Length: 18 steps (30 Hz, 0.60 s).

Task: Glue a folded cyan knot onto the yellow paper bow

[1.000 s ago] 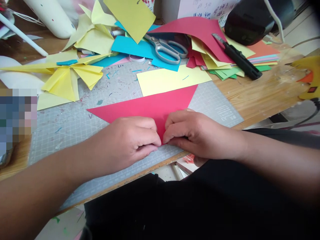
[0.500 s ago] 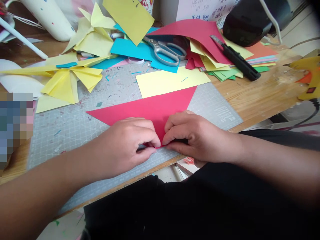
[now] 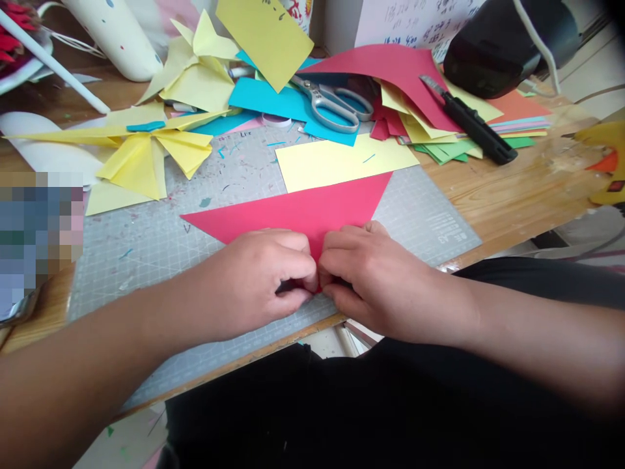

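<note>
A sheet of red paper with slanted sides lies on the grey cutting mat. Its near corner is pinched between the fingertips of both hands. My left hand is closed, thumb and fingers gripping the paper's near edge. Right beside it, my right hand is closed on the same edge, its knuckles almost touching the left ones. The fingers cover the part of the paper they press. Just beyond the red sheet lies a pale yellow paper strip.
Scissors rest on blue paper. A black utility knife, blade out, lies across stacked coloured paper. Folded yellow paper shapes sit at the left. A yellow tool is at the right edge.
The right hand's fingers have drawn closer to the left hand and curled tighter on the paper's near edge. The whole view has shifted slightly.
</note>
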Tool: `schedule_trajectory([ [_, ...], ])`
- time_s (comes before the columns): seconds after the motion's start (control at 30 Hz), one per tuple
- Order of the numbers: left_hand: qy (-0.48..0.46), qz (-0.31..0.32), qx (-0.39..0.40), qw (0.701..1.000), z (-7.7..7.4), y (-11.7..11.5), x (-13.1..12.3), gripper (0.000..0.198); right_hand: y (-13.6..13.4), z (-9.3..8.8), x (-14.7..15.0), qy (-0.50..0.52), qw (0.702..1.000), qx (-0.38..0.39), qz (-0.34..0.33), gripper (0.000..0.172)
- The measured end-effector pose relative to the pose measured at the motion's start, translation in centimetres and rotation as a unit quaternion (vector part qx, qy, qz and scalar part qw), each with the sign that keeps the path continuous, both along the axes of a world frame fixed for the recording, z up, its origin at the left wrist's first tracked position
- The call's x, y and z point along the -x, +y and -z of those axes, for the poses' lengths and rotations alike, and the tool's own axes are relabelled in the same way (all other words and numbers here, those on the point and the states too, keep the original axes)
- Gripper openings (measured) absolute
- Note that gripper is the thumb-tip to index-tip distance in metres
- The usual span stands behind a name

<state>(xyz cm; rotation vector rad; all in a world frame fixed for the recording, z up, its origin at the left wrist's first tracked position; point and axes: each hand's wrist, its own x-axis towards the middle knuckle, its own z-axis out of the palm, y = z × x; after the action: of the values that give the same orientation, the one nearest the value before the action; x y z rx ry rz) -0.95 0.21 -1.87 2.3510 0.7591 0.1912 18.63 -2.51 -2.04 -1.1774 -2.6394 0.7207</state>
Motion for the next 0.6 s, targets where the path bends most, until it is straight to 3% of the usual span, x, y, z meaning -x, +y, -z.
schedule_trajectory([
  [0.17,0.012,-0.001,0.026,1.000,-0.4,-0.2,-0.3,0.014,-0.2,-0.1,0.6,-0.018,1.000,0.009,0.015,0.012],
  [0.37,0.013,-0.061,-0.037,0.997,-0.3,-1.0,-1.0,0.013,0.1,-0.3,0.4,-0.012,0.999,0.034,0.041,0.011],
  [0.6,0.014,-0.054,-0.043,0.997,0.1,-0.9,-0.9,0.012,0.8,-0.2,-0.8,0.058,0.996,0.061,0.001,0.017],
])
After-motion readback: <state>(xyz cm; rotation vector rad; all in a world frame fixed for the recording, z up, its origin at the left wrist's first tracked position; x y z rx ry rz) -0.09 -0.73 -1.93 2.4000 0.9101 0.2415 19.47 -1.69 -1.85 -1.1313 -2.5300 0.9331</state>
